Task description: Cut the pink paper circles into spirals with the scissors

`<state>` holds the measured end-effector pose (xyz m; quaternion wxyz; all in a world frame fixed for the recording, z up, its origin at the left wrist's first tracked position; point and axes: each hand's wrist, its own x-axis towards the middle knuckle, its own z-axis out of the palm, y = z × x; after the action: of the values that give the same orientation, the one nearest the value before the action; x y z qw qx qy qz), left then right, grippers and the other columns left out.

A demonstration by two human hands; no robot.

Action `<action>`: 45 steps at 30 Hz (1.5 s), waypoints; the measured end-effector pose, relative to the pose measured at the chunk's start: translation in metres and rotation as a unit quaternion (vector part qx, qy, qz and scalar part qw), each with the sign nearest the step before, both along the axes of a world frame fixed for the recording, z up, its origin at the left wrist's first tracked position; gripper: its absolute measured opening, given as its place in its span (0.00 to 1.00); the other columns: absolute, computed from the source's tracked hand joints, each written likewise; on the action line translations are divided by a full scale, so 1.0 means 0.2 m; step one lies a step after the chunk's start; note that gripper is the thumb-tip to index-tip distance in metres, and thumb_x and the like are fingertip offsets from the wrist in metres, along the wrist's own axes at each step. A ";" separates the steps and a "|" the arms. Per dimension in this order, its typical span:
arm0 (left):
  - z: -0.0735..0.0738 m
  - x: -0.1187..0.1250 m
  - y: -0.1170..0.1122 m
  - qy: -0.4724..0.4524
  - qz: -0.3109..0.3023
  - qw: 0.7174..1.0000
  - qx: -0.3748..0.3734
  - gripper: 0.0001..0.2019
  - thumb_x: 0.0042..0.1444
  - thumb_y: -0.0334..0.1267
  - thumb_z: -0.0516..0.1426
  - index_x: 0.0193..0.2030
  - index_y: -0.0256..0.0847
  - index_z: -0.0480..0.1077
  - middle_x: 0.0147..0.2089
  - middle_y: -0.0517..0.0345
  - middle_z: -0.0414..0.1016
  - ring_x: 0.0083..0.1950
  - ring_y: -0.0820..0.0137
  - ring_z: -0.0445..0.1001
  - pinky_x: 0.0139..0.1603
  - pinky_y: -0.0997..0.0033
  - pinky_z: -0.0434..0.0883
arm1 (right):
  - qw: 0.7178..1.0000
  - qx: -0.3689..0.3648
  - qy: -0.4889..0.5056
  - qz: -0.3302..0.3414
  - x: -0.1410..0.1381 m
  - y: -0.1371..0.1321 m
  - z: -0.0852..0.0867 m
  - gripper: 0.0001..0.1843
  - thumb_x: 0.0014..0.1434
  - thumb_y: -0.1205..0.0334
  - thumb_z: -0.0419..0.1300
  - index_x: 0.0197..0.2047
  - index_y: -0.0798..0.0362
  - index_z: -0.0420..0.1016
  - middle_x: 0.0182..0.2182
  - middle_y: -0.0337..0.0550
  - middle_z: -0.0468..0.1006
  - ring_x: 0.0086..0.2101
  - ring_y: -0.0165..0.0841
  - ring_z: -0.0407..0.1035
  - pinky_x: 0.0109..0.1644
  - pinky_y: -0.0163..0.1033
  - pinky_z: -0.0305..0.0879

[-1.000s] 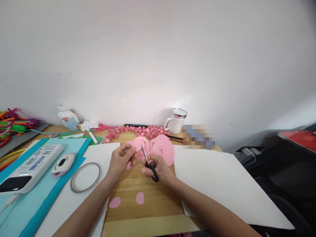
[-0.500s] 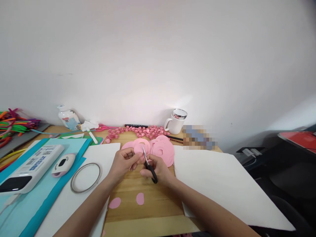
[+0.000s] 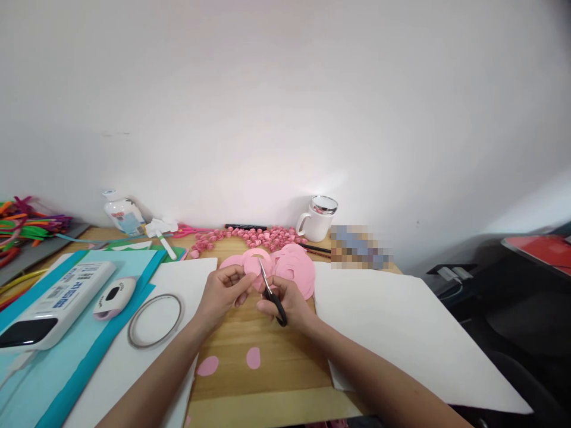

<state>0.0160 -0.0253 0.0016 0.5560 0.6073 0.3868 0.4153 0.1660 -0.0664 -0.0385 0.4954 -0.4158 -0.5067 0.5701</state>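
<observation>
Between thumb and fingers, my left hand (image 3: 224, 292) pinches a round piece of pink paper (image 3: 252, 266). My right hand (image 3: 288, 303) is closed around the black handles of a pair of scissors (image 3: 275, 304), whose blades point up and away across the pink paper. Behind and right of the blades lies a pile of pink paper rounds (image 3: 300, 270), some with holes cut in them. Two small pink paper pieces (image 3: 207, 365) lie on the wooden table (image 3: 241, 333) nearer to me. My fingers hide part of the held paper's lower edge.
Many small rolled pink paper pieces (image 3: 265, 239) lie along the back, beside a white mug (image 3: 317, 219). White boards (image 3: 401, 327) flank the work area. On the left are a tape roll (image 3: 154, 321), a white power bank (image 3: 62, 303), blue sheets and a white bottle (image 3: 124, 214).
The scissors and my right hand have shifted slightly to the right. The held pink paper has turned a little, and my left hand stays almost in place.
</observation>
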 end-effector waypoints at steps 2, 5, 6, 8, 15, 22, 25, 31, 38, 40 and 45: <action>0.00 0.00 0.00 -0.016 0.008 1.000 -0.003 0.13 0.47 0.44 0.62 0.21 0.38 0.68 0.14 0.66 0.63 0.14 0.80 0.57 0.15 0.79 0.53 | 1.000 -0.004 -0.008 -0.007 0.00 0.00 0.01 0.24 0.37 0.50 0.71 0.30 0.53 0.65 0.15 0.28 0.63 0.15 0.23 0.56 0.17 0.29 0.52; 0.00 0.00 0.00 -0.024 0.016 1.000 -0.003 0.12 0.46 0.43 0.63 0.22 0.38 0.68 0.14 0.66 0.64 0.14 0.80 0.57 0.15 0.79 0.54 | 1.000 -0.012 -0.014 -0.008 0.00 0.00 0.01 0.23 0.37 0.51 0.71 0.29 0.53 0.64 0.13 0.27 0.64 0.14 0.22 0.55 0.16 0.28 0.50; -0.01 0.00 0.00 -0.027 0.018 0.999 -0.005 0.12 0.46 0.43 0.63 0.23 0.38 0.68 0.14 0.66 0.63 0.14 0.80 0.57 0.15 0.79 0.54 | 1.000 -0.015 -0.013 -0.007 0.00 0.00 0.01 0.23 0.37 0.52 0.71 0.29 0.53 0.64 0.12 0.27 0.64 0.13 0.22 0.55 0.16 0.28 0.49; -0.01 0.00 0.01 -0.041 0.025 0.999 -0.009 0.11 0.47 0.42 0.63 0.23 0.38 0.68 0.14 0.66 0.63 0.14 0.80 0.56 0.15 0.79 0.54 | 1.000 -0.019 -0.009 -0.007 0.01 0.00 0.01 0.22 0.38 0.52 0.71 0.28 0.54 0.64 0.11 0.28 0.64 0.12 0.22 0.55 0.15 0.27 0.49; -0.01 0.00 0.02 -0.072 0.034 0.997 -0.015 0.12 0.51 0.43 0.60 0.24 0.38 0.68 0.18 0.65 0.66 0.14 0.80 0.58 0.14 0.78 0.55 | 1.000 -0.026 0.004 -0.004 0.00 0.00 0.01 0.22 0.37 0.53 0.71 0.28 0.54 0.65 0.12 0.28 0.65 0.12 0.22 0.56 0.15 0.27 0.50; -0.02 0.00 -0.01 -0.024 0.009 0.999 0.026 0.15 0.54 0.46 0.57 0.24 0.37 0.68 0.17 0.63 0.67 0.16 0.78 0.61 0.18 0.78 0.59 | 0.999 -0.035 0.004 -0.006 -0.02 -0.01 0.00 0.23 0.37 0.51 0.71 0.27 0.52 0.62 0.12 0.28 0.65 0.11 0.22 0.56 0.14 0.27 0.48; -0.01 0.00 -0.01 0.009 0.018 0.999 0.045 0.14 0.53 0.44 0.58 0.22 0.37 0.68 0.14 0.65 0.65 0.16 0.79 0.60 0.18 0.79 0.58 | 0.999 -0.036 0.005 0.009 -0.02 -0.01 -0.01 0.24 0.36 0.51 0.71 0.27 0.52 0.62 0.12 0.28 0.65 0.12 0.23 0.57 0.15 0.27 0.49; 0.01 -0.01 -0.01 0.058 0.003 0.997 0.051 0.17 0.52 0.44 0.58 0.17 0.37 0.66 0.12 0.66 0.63 0.15 0.80 0.58 0.18 0.79 0.56 | 1.000 -0.005 0.009 0.029 -0.02 -0.01 -0.02 0.26 0.34 0.50 0.73 0.30 0.53 0.65 0.19 0.31 0.67 0.18 0.24 0.59 0.20 0.30 0.54; 0.01 -0.01 -0.01 0.076 -0.016 0.996 0.037 0.17 0.50 0.44 0.59 0.16 0.37 0.64 0.11 0.68 0.60 0.14 0.81 0.55 0.17 0.81 0.52 | 0.999 0.023 0.014 0.043 0.00 -0.01 0.01 0.28 0.32 0.50 0.74 0.32 0.53 0.65 0.19 0.29 0.63 0.20 0.24 0.55 0.22 0.30 0.51; 0.00 -0.01 -0.01 0.071 -0.010 0.997 0.040 0.19 0.50 0.44 0.59 0.16 0.37 0.62 0.11 0.68 0.60 0.15 0.81 0.55 0.17 0.81 0.53 | 0.999 0.019 0.011 0.047 0.00 -0.01 0.01 0.27 0.33 0.50 0.73 0.32 0.53 0.66 0.18 0.28 0.62 0.19 0.23 0.54 0.21 0.30 0.50; -0.01 -0.01 0.00 0.067 -0.007 0.996 0.052 0.18 0.51 0.44 0.59 0.16 0.38 0.62 0.11 0.68 0.60 0.15 0.81 0.55 0.17 0.80 0.52 | 0.999 0.002 -0.016 0.033 0.00 -0.01 0.00 0.26 0.35 0.50 0.72 0.31 0.53 0.66 0.17 0.29 0.65 0.16 0.24 0.58 0.19 0.30 0.55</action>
<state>0.0136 -0.0251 0.0001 0.4991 0.6650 0.3967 0.3889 0.1661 -0.0684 -0.0385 0.4692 -0.4069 -0.5289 0.5784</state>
